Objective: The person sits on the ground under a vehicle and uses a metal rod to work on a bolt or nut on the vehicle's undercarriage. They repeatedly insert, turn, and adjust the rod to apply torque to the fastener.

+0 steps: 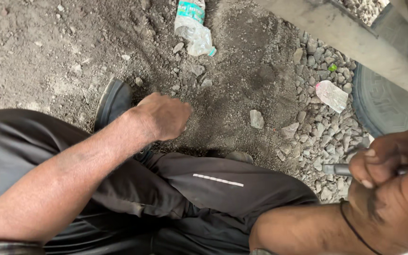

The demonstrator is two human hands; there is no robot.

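Left hand point(162, 115) curled into loose fist over dirt ground point(48, 47), fingers tucked under; cannot tell if it holds anything; black shoe point(113, 100) just left of wrist. Right hand point(393, 182) near right, closed around grey metal rod point(337, 169), rod tip pointing left over gravel point(310, 141); thin black band on wrist. Crushed plastic bottle point(192, 26) far centre; tyre point(383, 101) far right; small clear bag point(331, 96) on gravel beside tyre; grey stone point(256, 119) centre.

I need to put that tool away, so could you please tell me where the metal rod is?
In the head view, the metal rod is at the right edge, gripped in the right hand, over gravel beside the tyre.
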